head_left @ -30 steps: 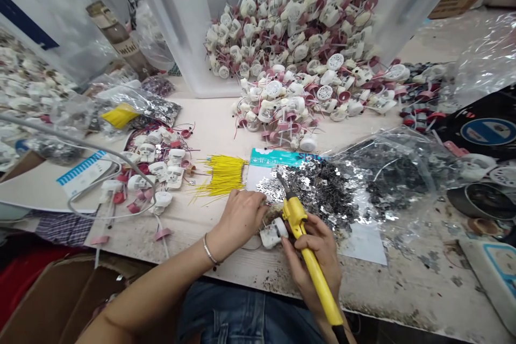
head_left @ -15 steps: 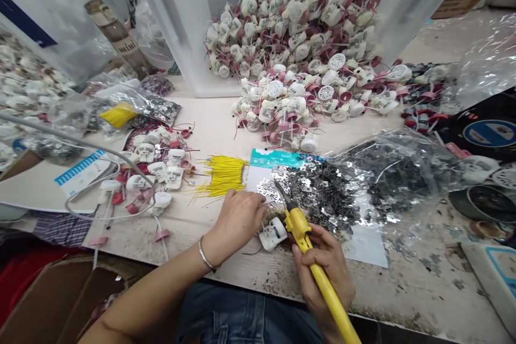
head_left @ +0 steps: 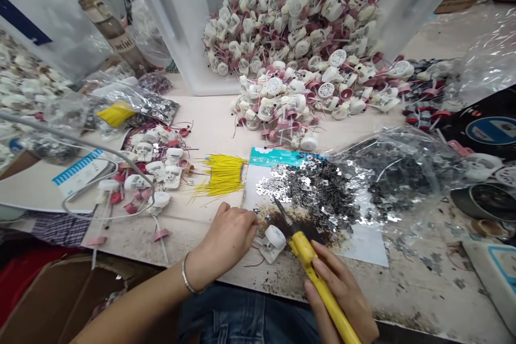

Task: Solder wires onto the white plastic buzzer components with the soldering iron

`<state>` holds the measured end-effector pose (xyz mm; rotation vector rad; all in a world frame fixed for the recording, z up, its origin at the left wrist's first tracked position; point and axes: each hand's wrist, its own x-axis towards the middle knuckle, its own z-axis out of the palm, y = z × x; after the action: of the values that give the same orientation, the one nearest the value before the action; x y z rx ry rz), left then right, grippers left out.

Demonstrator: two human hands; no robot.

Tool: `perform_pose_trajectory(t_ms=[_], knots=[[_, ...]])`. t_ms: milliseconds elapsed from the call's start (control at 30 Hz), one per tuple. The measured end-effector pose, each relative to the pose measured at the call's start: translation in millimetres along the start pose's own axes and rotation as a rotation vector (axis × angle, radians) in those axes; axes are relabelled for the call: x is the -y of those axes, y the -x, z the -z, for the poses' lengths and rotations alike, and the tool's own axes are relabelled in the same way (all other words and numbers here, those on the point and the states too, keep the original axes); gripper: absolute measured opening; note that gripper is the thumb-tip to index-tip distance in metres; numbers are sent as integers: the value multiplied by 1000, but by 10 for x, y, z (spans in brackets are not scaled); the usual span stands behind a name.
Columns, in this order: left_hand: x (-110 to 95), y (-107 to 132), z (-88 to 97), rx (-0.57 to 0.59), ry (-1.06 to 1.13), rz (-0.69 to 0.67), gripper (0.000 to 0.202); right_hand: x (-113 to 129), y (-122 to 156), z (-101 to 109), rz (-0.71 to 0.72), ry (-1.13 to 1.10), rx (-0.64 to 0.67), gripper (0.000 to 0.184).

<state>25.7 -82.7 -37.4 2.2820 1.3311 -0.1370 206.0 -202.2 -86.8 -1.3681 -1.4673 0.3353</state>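
In my right hand (head_left: 342, 290) is a yellow soldering iron (head_left: 318, 274), its fingers wrapped around the handle and its dark tip pointing up and left, over the near edge of the small metal pieces (head_left: 278, 183). A white plastic part (head_left: 272, 242) with a round cap lies on the table just left of the iron, thin wires at its side. Beside that part, my left hand (head_left: 231, 236) is closed in a pinch; whatever sits between its fingertips is hidden. Beyond the left hand lies a bundle of yellow wires (head_left: 223, 174).
A translucent bin (head_left: 181, 37) at the back spills white and pink assemblies (head_left: 282, 97) onto the table. More assemblies (head_left: 161, 166) lie at left near a grey cable (head_left: 133, 164). On the right are a clear plastic bag (head_left: 403, 172) of metal pieces and a dark round tin (head_left: 484, 201).
My right hand and the soldering iron have moved down and right, away from the white part. My left hand has drawn slightly left and down. The white part has shifted and turned.
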Motion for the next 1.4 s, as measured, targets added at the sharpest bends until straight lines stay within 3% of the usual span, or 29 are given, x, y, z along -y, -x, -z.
perform_pose_trajectory(t_ms=[133, 233, 300, 567, 1000, 1133, 1200, 1267, 1400], knots=[[17, -18, -18, -50, 86, 97, 17, 27, 25, 118, 35, -68, 103, 54], [19, -101, -52, -93, 168, 62, 14, 62, 14, 227, -39, 14, 84, 30], [15, -155, -61, -93, 152, 30, 15, 73, 8, 279, -73, 38, 82, 25], [-39, -201, 1, -48, 38, 35, 21, -32, 5, 349, 131, 109, 280, 42], [-65, -227, 35, -16, -20, 26, 25, -6, -44, 389, 177, 139, 293, 40], [-69, -235, 54, -6, -31, 25, 26, 1, -54, 241, 157, 88, 147, 46], [-73, -237, 61, -4, -33, 22, 26, 5, -84, 58, 133, 55, 60, 37], [-76, -234, 65, -4, -37, 24, 26, 12, -126, -149, 84, 31, 6, 17], [-70, -189, 73, 3, -25, 41, 24, 6, -202, -393, 108, 14, 71, 13]])
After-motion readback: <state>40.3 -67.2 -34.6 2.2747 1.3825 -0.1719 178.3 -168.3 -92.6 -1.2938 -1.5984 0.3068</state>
